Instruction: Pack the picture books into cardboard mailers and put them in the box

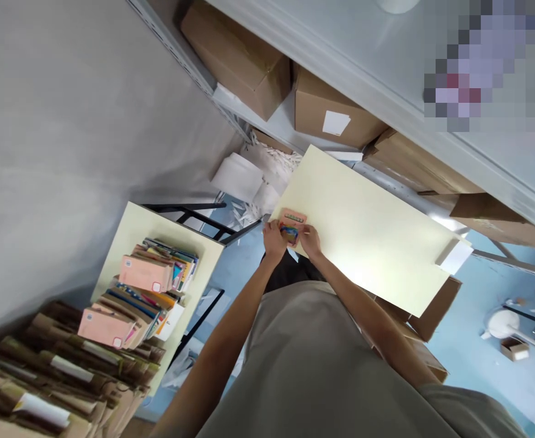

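Note:
A small pink-orange booklet (293,217) with a colourful picture on its cover lies at the left end of the pale yellow tabletop (363,225). My left hand (274,239) grips its left edge with curled fingers. On the opposite edge, my right hand (310,241) pinches the booklet between thumb and fingers. The lower part of the cover sits between both hands, partly covered by the fingertips. Whether the booklet rests flat or is slightly raised, I cannot tell.
Stacked books (146,274) stand on a second pale table (125,228) at left. Folded cardboard (66,377) fills the lower left. Cardboard boxes (335,103) line the shelf ahead. White paper scraps (267,170) lie beyond the table corner. A white block (454,255) sits at the right end.

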The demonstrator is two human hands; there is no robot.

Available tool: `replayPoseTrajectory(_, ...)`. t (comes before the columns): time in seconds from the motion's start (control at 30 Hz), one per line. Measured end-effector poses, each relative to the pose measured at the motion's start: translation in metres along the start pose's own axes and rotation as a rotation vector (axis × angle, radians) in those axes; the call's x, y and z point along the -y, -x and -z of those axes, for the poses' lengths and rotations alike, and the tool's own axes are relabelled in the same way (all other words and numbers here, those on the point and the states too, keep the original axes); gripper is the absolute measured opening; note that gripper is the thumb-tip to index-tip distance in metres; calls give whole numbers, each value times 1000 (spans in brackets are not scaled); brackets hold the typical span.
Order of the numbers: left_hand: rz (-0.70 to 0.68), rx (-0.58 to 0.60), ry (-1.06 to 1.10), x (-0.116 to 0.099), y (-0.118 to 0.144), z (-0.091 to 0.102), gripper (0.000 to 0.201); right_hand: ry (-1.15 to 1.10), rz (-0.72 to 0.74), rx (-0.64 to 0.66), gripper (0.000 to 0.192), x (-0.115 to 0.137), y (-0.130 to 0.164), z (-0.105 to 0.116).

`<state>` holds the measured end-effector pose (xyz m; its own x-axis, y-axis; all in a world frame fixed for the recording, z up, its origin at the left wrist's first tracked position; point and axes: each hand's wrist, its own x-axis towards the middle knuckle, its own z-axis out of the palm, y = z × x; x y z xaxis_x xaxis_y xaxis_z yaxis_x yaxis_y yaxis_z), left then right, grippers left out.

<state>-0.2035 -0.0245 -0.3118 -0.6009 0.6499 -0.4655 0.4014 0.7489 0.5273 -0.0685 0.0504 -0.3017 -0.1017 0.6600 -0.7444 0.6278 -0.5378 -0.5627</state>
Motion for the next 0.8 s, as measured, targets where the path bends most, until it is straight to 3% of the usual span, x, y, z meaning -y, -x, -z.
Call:
replayPoseTrajectory(0.1, -21, 39, 82, -2, -18, -1, 15, 10, 16, -76, 36, 8, -12, -7)
replayPoseTrajectory(0.17, -98, 59, 155, -10, -37, -1, 17, 0, 47, -133, 37, 18, -26, -1)
replayPoseTrajectory(0.4, -373, 148, 206, -78, -134, -9, 42, -138, 96, -336, 40, 74, -95, 35)
replayPoseTrajectory(0.53, -427, 217, 248, -95, -158, -9, 41, -151, 75, -419, 34, 92, -119, 49)
replayPoseTrajectory(0.63, -365, 228, 334, -71, -157, 2, 38, -60, 172, -520, 35, 97, -112, 48)
replayPoseTrajectory(0.7, -212, 219, 410, -39, -155, 10, 34, 1, 290, -544, 37, 103, -98, 37)
replayPoseTrajectory(0.8, 61, 198, 489, 19, -162, 17, 30, 69, 425, -415, 35, 121, -80, 3)
